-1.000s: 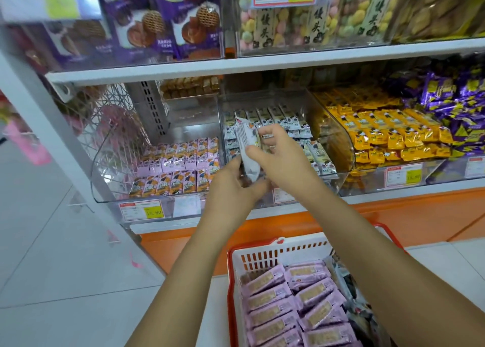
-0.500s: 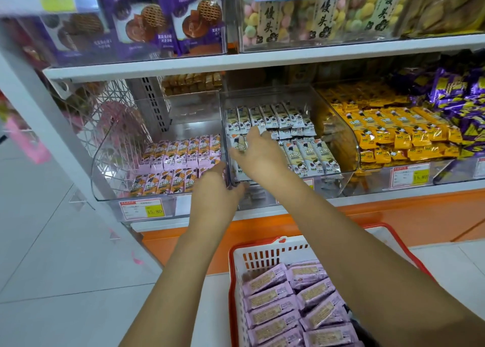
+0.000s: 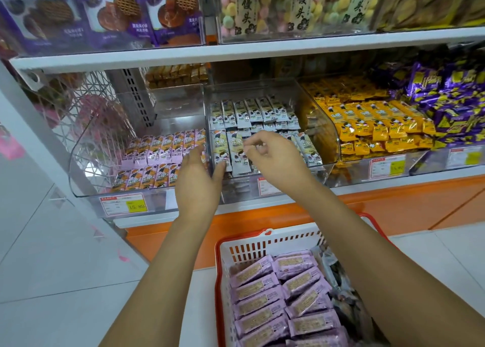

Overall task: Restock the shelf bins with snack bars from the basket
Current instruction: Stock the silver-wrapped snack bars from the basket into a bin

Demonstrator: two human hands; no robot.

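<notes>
Snack bars (image 3: 231, 147) in white wrappers stand in rows in the clear middle bin (image 3: 325, 126), at twelve o'clock from the red basket (image 3: 262, 244). The left hand (image 3: 199, 179) reaches to the bin's seven o'clock corner, fingers fairly straight, thumb touching the lower end of the front-left bar. The right hand (image 3: 278, 163) hovers over the front row, at three o'clock from the left hand, fingers loosely curled with nothing visible between them. Pink-wrapped bars (image 3: 262, 294) fill the basket; a pink-stocked bin (image 3: 78, 163) sits at nine o'clock.
</notes>
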